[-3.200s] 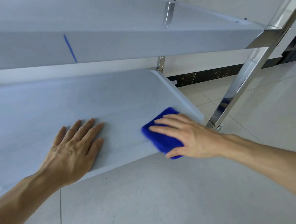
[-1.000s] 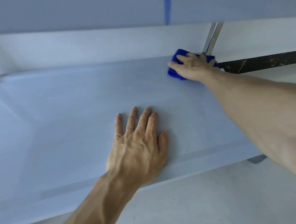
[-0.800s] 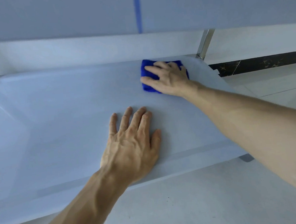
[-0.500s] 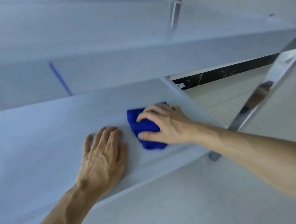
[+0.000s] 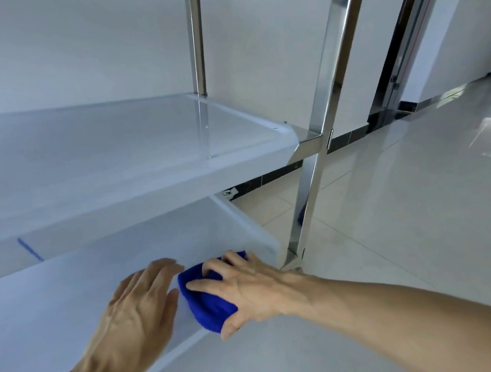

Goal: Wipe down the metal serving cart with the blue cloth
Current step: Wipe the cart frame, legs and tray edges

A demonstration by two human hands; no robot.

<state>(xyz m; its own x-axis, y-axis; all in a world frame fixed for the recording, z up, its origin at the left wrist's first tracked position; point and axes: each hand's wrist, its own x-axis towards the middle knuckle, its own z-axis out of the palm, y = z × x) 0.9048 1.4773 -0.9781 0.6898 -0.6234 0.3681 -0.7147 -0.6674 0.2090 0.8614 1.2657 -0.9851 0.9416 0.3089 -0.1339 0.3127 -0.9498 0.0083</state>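
The metal serving cart fills the left of the head view, with a lower shelf (image 5: pixel 72 299) and a middle shelf (image 5: pixel 105 155) above it. The folded blue cloth (image 5: pixel 206 302) lies at the front edge of the lower shelf, near its right end. My right hand (image 5: pixel 245 284) grips the cloth, fingers on top and thumb curled under its near edge. My left hand (image 5: pixel 134 312) rests flat on the lower shelf just left of the cloth, fingers straight.
A shiny front upright post (image 5: pixel 316 140) rises just right of my right hand, and a rear post (image 5: pixel 196 41) stands behind the middle shelf. Pale tiled floor (image 5: pixel 400 218) spreads right. A white wall with a dark baseboard (image 5: pixel 267 178) runs behind. A blue tape mark (image 5: pixel 29 249) is under the middle shelf.
My right hand has drawn the cloth from the shelf's far right corner back to its front edge. My left hand stayed flat on the shelf. The view has tilted upward.
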